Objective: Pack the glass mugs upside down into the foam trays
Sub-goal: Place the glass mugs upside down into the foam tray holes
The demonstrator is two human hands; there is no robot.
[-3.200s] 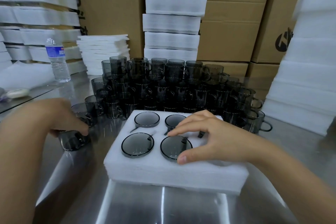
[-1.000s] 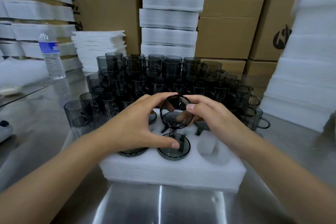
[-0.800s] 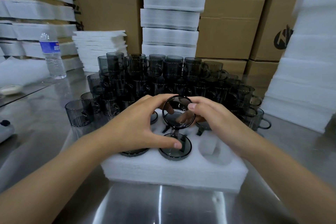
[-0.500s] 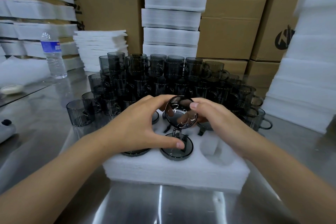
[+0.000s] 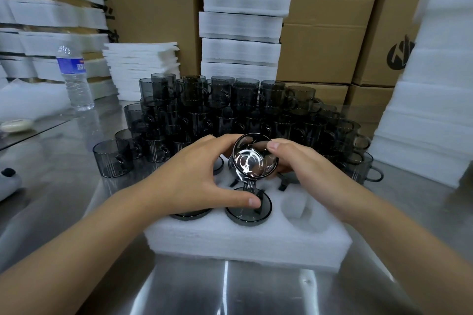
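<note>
The left hand (image 5: 194, 181) and right hand (image 5: 307, 169) together grip one glass mug (image 5: 255, 158), base tilted toward the viewer, above the foam tray (image 5: 230, 240). An empty pocket (image 5: 299, 208) lies at five o'clock, nearer the right hand.

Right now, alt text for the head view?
The left hand and right hand hold a dark glass mug tilted, base toward the camera, above a white foam tray on a steel table. The tray holds upside-down mugs and an empty front-right pocket; stacked mugs stand behind.
</note>
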